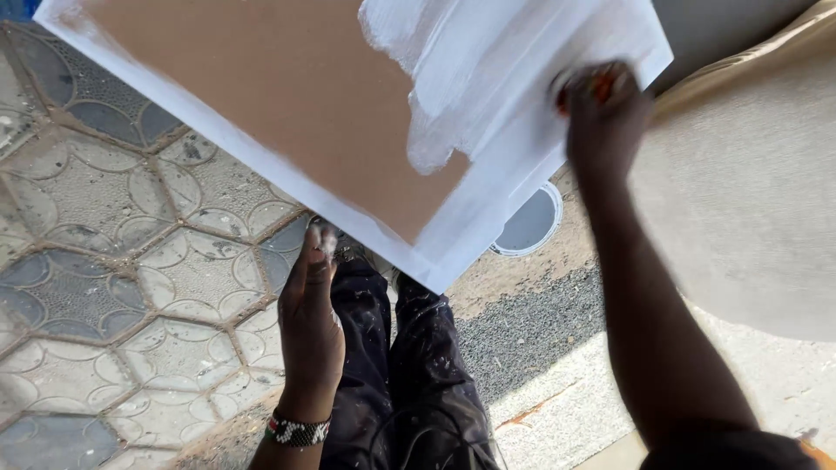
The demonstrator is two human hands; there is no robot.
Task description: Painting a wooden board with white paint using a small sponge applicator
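Board (287,96) | rim and right part white, brown middle bare | right hand (603,109) clenched on blurred painting tool | left hand (312,313) flat, supports lower edge | paint tub (529,224) below

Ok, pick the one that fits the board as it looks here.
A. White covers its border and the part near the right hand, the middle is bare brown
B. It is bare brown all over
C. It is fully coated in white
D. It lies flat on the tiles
A: the board has white edges and white strokes by the right hand, while the left hand steadies its lower edge.
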